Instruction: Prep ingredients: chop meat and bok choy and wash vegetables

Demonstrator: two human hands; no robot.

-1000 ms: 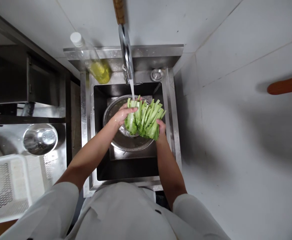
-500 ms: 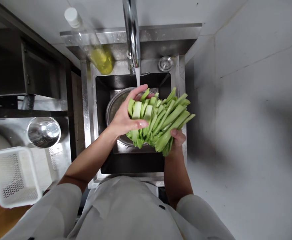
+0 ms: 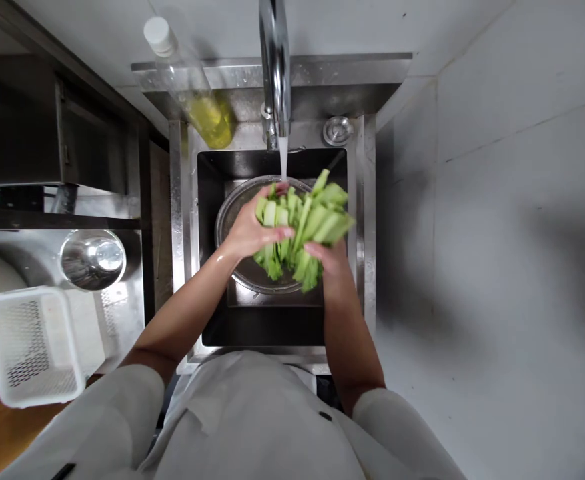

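Observation:
Between my two hands is a bunch of leafy greens [image 3: 302,230] with pale green cut stalks, held over a round metal basin [image 3: 227,210] in the sink. My left hand [image 3: 249,230] wraps the left side of the bunch, thumb on top and fingers behind. At the right side my right hand [image 3: 331,257] grips the stalks, its thumb showing at the front and its other fingers hidden. Water runs from the faucet [image 3: 275,73] right by my left fingertips. The stalks on the right are smeared by motion.
A clear bottle of yellow liquid [image 3: 209,117] and a metal drain strainer [image 3: 337,131] stand behind the sink [image 3: 272,333]. On the left are a metal bowl [image 3: 93,260] and a white plastic basket [image 3: 35,347]. A tiled wall [image 3: 497,233] rises on the right.
My right hand has moved left and up, bringing its stalks closer to my left hand and over the basin. The left hand keeps its hold. The whole view has shifted slightly.

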